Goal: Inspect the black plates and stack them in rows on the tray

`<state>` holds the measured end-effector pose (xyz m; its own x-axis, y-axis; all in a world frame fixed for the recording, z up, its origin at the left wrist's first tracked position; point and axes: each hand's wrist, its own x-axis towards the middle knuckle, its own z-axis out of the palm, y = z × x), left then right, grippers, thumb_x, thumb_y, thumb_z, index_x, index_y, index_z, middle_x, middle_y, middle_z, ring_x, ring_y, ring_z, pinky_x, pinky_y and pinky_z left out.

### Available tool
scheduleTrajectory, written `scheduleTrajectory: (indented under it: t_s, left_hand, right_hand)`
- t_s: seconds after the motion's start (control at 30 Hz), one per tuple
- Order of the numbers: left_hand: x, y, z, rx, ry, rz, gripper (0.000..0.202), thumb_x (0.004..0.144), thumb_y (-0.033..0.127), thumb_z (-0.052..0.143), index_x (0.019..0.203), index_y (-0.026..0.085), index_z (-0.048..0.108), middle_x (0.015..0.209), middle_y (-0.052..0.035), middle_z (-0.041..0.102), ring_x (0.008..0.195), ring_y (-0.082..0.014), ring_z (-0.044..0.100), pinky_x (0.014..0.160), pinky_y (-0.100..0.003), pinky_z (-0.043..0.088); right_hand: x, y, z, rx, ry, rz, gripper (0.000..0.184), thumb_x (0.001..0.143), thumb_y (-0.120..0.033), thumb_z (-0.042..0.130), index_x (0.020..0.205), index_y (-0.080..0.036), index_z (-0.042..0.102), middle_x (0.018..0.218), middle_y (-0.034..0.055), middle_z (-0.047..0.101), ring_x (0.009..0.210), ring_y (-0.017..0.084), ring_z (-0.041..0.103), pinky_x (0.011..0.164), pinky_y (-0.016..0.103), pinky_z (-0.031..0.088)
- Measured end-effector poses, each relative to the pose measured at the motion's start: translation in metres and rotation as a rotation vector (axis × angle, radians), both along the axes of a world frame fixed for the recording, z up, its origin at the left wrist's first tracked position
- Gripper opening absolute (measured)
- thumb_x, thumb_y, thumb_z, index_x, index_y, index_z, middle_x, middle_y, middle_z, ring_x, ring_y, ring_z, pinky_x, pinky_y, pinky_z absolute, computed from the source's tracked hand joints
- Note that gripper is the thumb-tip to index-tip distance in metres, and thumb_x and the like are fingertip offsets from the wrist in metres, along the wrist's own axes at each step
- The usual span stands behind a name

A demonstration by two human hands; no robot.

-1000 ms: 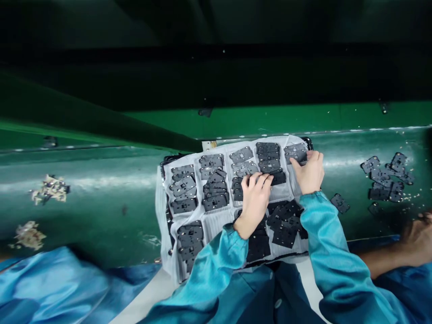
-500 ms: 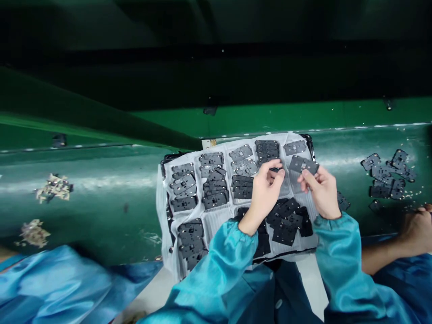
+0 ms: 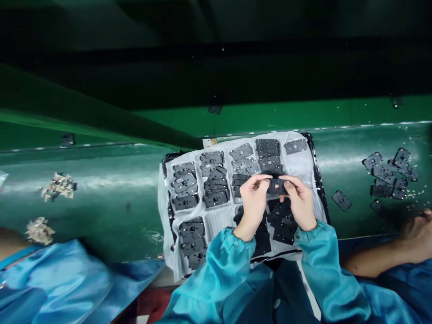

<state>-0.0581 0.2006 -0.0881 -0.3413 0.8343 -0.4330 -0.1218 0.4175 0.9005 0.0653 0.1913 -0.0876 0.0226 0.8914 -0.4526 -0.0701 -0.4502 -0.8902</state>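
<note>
A black tray (image 3: pixel 316 166) lined with white foam sheet lies on the green belt and carries rows of flat black plastic plates (image 3: pixel 214 185). My left hand (image 3: pixel 252 201) and my right hand (image 3: pixel 300 202) meet above the tray's middle. Together they pinch one black plate (image 3: pixel 276 186) by its two ends, fingers closed on it. Under my hands lies a loose heap of the same plates (image 3: pixel 285 220) at the tray's near right. Teal sleeves cover both my forearms.
More black plates (image 3: pixel 388 175) are scattered on the green conveyor (image 3: pixel 101 198) to the right, one lone plate (image 3: pixel 341 200) near the tray. Pale scrap piles (image 3: pixel 59 185) lie at left. Another person's hand (image 3: pixel 416 229) rests at the right edge, and a blue sleeve (image 3: pixel 50 283) at lower left.
My hands left the tray's far rows; the right lifted a plate, then both drew together at the middle and now hold one plate between them.
</note>
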Motion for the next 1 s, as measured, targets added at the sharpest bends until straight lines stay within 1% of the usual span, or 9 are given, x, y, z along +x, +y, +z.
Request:
scheduleTrajectory:
  t_s: [0.1,0.2,0.33,0.5,0.63,0.77,0.87,0.93,1.0]
  left_hand:
    - [0.001,-0.006,0.001,0.022,0.017,0.034,0.011,0.077,0.019,0.061,0.077,0.018,0.072,0.073,0.0007,0.068,0.069,-0.0123,0.059,0.068,-0.023,0.046]
    - [-0.001,-0.009,0.0,0.029,0.088,-0.05,0.011,0.08,0.019,0.061,0.081,0.018,0.072,0.075,-0.0004,0.068,0.07,-0.0134,0.059,0.068,-0.025,0.046]
    - [-0.01,-0.01,-0.007,0.101,0.436,-0.349,0.014,0.085,0.018,0.058,0.09,0.018,0.071,0.08,-0.0036,0.067,0.079,-0.018,0.057,0.076,-0.031,0.046]
    - [-0.018,-0.007,-0.018,0.197,0.909,-0.716,0.027,0.091,0.016,0.05,0.112,0.019,0.067,0.105,-0.0098,0.066,0.101,-0.026,0.052,0.085,-0.04,0.042]
    - [-0.02,-0.009,-0.013,0.195,1.054,-0.832,0.037,0.091,0.017,0.05,0.126,0.02,0.061,0.131,-0.0132,0.055,0.108,-0.0299,0.049,0.083,-0.042,0.042]
    - [-0.018,-0.015,0.007,0.235,0.959,-0.799,0.045,0.091,0.019,0.05,0.136,0.02,0.051,0.146,-0.0156,0.044,0.121,-0.0327,0.045,0.092,-0.047,0.042]
    - [-0.009,-0.017,0.023,0.244,0.661,-0.595,0.04,0.092,0.023,0.051,0.133,0.021,0.052,0.142,-0.0141,0.049,0.122,-0.0287,0.049,0.098,-0.045,0.043]
    - [-0.001,-0.018,0.029,0.182,0.337,-0.447,0.034,0.092,0.027,0.053,0.125,0.021,0.057,0.123,-0.0118,0.061,0.101,-0.0217,0.061,0.086,-0.036,0.05]
    - [0.006,-0.02,0.031,0.075,0.04,-0.337,0.025,0.092,0.032,0.053,0.111,0.019,0.063,0.089,-0.0058,0.067,0.068,-0.0142,0.06,0.065,-0.027,0.05]
  right_hand:
    - [-0.009,-0.004,-0.004,-0.05,0.049,-0.092,0.027,0.088,-0.042,0.057,0.1,-0.022,0.071,0.085,0.003,0.07,0.066,0.016,0.063,0.055,0.028,0.052]
    - [-0.002,0.0,-0.006,-0.06,-0.01,-0.131,0.025,0.086,-0.038,0.056,0.093,-0.021,0.073,0.084,0.0039,0.07,0.07,0.018,0.064,0.052,0.027,0.05]
    - [0.028,0.037,-0.013,0.123,-0.395,-0.075,0.026,0.085,-0.038,0.059,0.091,-0.018,0.073,0.085,0.0059,0.071,0.071,0.018,0.062,0.064,0.032,0.051]
    - [0.04,0.096,-0.04,0.286,-1.045,-0.014,0.045,0.075,-0.043,0.073,0.106,-0.013,0.062,0.103,0.0148,0.064,0.095,0.026,0.059,0.086,0.045,0.048]
    - [0.032,0.113,-0.056,0.288,-1.148,0.006,0.049,0.071,-0.042,0.076,0.104,-0.013,0.056,0.112,0.0175,0.056,0.104,0.029,0.055,0.092,0.048,0.045]
    - [0.044,0.108,-0.04,0.272,-0.84,-0.096,0.032,0.074,-0.036,0.072,0.092,-0.018,0.053,0.087,0.0055,0.059,0.077,0.018,0.058,0.075,0.038,0.05]
    - [0.054,0.083,-0.006,0.246,-0.472,-0.064,0.028,0.079,-0.036,0.069,0.098,-0.021,0.055,0.071,-0.003,0.055,0.057,0.013,0.054,0.056,0.029,0.047]
    - [0.053,0.053,0.017,0.192,-0.332,-0.006,0.034,0.081,-0.034,0.07,0.11,-0.023,0.057,0.066,-0.0056,0.054,0.051,0.013,0.054,0.053,0.028,0.046]
    - [0.048,0.021,0.032,0.111,-0.282,0.032,0.033,0.082,-0.034,0.07,0.112,-0.024,0.061,0.064,-0.0048,0.057,0.051,0.013,0.057,0.053,0.028,0.048]
